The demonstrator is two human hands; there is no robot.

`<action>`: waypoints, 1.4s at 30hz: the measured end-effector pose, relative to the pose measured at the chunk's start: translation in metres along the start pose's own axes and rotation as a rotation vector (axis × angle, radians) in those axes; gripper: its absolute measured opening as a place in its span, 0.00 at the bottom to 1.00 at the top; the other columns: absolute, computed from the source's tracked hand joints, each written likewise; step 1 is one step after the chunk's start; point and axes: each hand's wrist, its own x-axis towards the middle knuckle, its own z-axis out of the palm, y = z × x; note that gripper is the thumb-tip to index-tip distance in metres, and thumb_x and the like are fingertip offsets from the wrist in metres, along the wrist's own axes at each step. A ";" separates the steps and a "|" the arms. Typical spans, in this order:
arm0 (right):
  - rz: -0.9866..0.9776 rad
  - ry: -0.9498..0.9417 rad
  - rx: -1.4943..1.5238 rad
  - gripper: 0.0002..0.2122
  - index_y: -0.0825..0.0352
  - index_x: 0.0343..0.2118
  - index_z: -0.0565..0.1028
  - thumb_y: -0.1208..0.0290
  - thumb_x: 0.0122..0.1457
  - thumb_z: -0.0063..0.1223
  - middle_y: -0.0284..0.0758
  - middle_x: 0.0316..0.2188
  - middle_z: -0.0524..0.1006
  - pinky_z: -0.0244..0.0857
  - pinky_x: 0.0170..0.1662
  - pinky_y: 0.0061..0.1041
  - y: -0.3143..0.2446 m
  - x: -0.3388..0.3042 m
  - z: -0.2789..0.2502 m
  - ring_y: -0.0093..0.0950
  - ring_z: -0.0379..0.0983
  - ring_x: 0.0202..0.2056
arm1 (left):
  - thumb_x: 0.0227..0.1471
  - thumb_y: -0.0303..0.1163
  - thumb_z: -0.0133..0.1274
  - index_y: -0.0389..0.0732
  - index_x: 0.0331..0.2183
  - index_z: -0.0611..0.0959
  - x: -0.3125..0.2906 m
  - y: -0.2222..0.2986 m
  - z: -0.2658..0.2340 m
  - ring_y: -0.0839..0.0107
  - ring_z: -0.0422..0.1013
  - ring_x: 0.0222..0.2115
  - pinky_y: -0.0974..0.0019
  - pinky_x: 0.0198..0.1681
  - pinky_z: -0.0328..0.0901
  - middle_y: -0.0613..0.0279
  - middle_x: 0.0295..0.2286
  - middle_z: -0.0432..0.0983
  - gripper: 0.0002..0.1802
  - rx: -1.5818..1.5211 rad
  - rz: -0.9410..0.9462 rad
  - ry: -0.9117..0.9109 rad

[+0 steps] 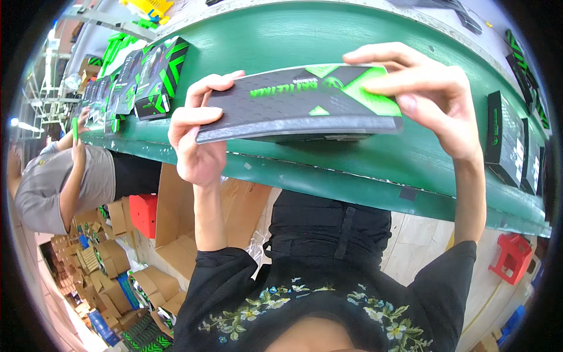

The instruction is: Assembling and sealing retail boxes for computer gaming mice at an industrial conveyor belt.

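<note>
A flat black box [281,104] with bright green corner patterns is held up level above the green work surface. Its long edge facing me shows a grey-black strip. My left hand [199,126] grips the box's left end, fingers on top and thumb below. At the other end, my right hand [431,97] holds the green corner, with the index finger over the top face and the thumb at the near edge. Beneath the box, part of a dark object [322,138] shows, mostly hidden.
Several black and green boxes [161,79] stand along the green belt [264,35] on the left. More boxes [504,138] sit at the right. A co-worker [76,176] works on the left. Cardboard cartons [114,258] and a red stool [510,258] are on the floor.
</note>
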 end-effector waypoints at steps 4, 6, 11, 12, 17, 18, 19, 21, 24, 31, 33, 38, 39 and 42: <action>0.064 0.210 -0.022 0.12 0.73 0.41 0.78 0.73 0.60 0.47 0.47 0.48 0.76 0.61 0.56 0.31 0.009 -0.001 0.008 0.33 0.72 0.50 | 0.54 0.43 0.42 0.43 0.40 0.78 0.001 -0.001 0.003 0.31 0.57 0.55 0.33 0.59 0.50 0.35 0.50 0.62 0.18 -0.022 -0.051 0.026; 0.073 0.251 0.005 0.11 0.73 0.41 0.77 0.73 0.61 0.46 0.46 0.48 0.76 0.61 0.56 0.30 0.013 -0.002 0.013 0.32 0.72 0.49 | 0.53 0.48 0.42 0.44 0.39 0.78 0.001 -0.003 0.011 0.32 0.56 0.56 0.33 0.60 0.49 0.35 0.50 0.62 0.21 -0.029 -0.054 0.065; 0.196 0.169 0.346 0.16 0.73 0.44 0.76 0.68 0.57 0.51 0.49 0.51 0.73 0.62 0.56 0.29 -0.010 -0.002 0.002 0.34 0.71 0.50 | 0.53 0.52 0.43 0.44 0.40 0.78 -0.007 0.001 0.011 0.33 0.57 0.56 0.33 0.60 0.48 0.35 0.51 0.62 0.23 -0.004 -0.026 0.035; 0.220 0.183 0.151 0.20 0.74 0.44 0.76 0.66 0.51 0.57 0.52 0.51 0.71 0.62 0.56 0.32 -0.018 -0.001 0.001 0.35 0.71 0.51 | 0.51 0.50 0.45 0.41 0.39 0.78 -0.006 0.002 0.013 0.33 0.59 0.54 0.34 0.59 0.49 0.32 0.50 0.64 0.23 -0.014 -0.004 0.047; -0.015 0.027 -0.274 0.21 0.75 0.44 0.76 0.73 0.44 0.59 0.53 0.50 0.72 0.64 0.55 0.34 -0.022 -0.003 0.001 0.37 0.71 0.51 | 0.43 0.37 0.58 0.37 0.37 0.79 0.003 0.004 0.014 0.39 0.65 0.52 0.40 0.59 0.52 0.32 0.49 0.66 0.19 0.087 -0.021 0.031; -0.068 0.037 -0.328 0.21 0.76 0.44 0.76 0.76 0.42 0.59 0.53 0.50 0.72 0.65 0.55 0.34 -0.022 -0.003 0.002 0.38 0.72 0.50 | 0.40 0.33 0.58 0.36 0.37 0.79 0.005 0.001 0.013 0.42 0.66 0.52 0.42 0.58 0.53 0.32 0.49 0.67 0.19 0.128 0.012 0.017; -0.069 0.026 -0.326 0.21 0.76 0.44 0.76 0.76 0.42 0.59 0.53 0.50 0.72 0.65 0.55 0.34 -0.022 -0.004 0.003 0.38 0.72 0.50 | 0.37 0.28 0.58 0.35 0.37 0.78 0.005 0.000 0.012 0.45 0.67 0.51 0.44 0.58 0.54 0.32 0.49 0.68 0.19 0.169 0.042 0.003; -0.084 0.079 -0.563 0.21 0.76 0.43 0.76 0.81 0.41 0.55 0.53 0.49 0.73 0.66 0.54 0.33 -0.024 -0.007 0.008 0.39 0.72 0.50 | 0.38 0.26 0.56 0.35 0.37 0.78 0.004 0.000 0.024 0.46 0.67 0.51 0.45 0.57 0.57 0.32 0.48 0.68 0.18 0.271 0.068 0.082; -0.150 0.101 -0.626 0.20 0.77 0.42 0.77 0.84 0.41 0.52 0.55 0.47 0.74 0.66 0.53 0.33 -0.022 -0.005 0.014 0.39 0.72 0.49 | 0.40 0.24 0.53 0.33 0.39 0.76 -0.002 -0.002 0.035 0.48 0.68 0.50 0.48 0.55 0.60 0.31 0.47 0.69 0.18 0.321 0.109 0.208; -0.199 0.311 -0.564 0.19 0.78 0.44 0.75 0.86 0.45 0.48 0.56 0.49 0.73 0.63 0.55 0.32 -0.001 -0.012 0.026 0.40 0.71 0.51 | 0.43 0.25 0.48 0.33 0.44 0.71 0.001 -0.017 0.081 0.47 0.70 0.47 0.50 0.52 0.66 0.29 0.47 0.68 0.22 0.401 0.188 0.582; -0.225 0.296 -0.555 0.19 0.78 0.44 0.74 0.86 0.46 0.47 0.57 0.49 0.72 0.62 0.55 0.32 -0.003 -0.014 0.026 0.40 0.71 0.51 | 0.43 0.24 0.46 0.33 0.45 0.70 -0.001 -0.016 0.090 0.46 0.71 0.46 0.49 0.50 0.67 0.29 0.48 0.67 0.23 0.353 0.203 0.601; -0.198 0.289 -0.496 0.18 0.77 0.45 0.73 0.86 0.48 0.44 0.59 0.52 0.69 0.59 0.57 0.38 -0.001 -0.019 0.028 0.43 0.68 0.52 | 0.48 0.32 0.42 0.38 0.52 0.67 -0.005 -0.005 0.093 0.46 0.66 0.52 0.42 0.55 0.64 0.31 0.55 0.60 0.27 0.455 0.112 0.497; -0.270 0.284 -0.432 0.17 0.76 0.45 0.73 0.83 0.49 0.43 0.59 0.53 0.67 0.57 0.58 0.40 0.001 -0.018 0.030 0.44 0.67 0.53 | 0.48 0.32 0.42 0.38 0.52 0.67 -0.004 -0.001 0.097 0.46 0.66 0.52 0.42 0.55 0.64 0.31 0.55 0.60 0.27 0.451 0.106 0.497; -0.256 0.268 -0.323 0.17 0.75 0.43 0.74 0.78 0.50 0.43 0.59 0.56 0.63 0.54 0.60 0.43 0.004 -0.025 0.028 0.46 0.64 0.55 | 0.40 0.30 0.50 0.39 0.51 0.69 -0.001 0.016 0.106 0.44 0.61 0.56 0.40 0.60 0.56 0.33 0.59 0.53 0.31 0.109 -0.122 0.571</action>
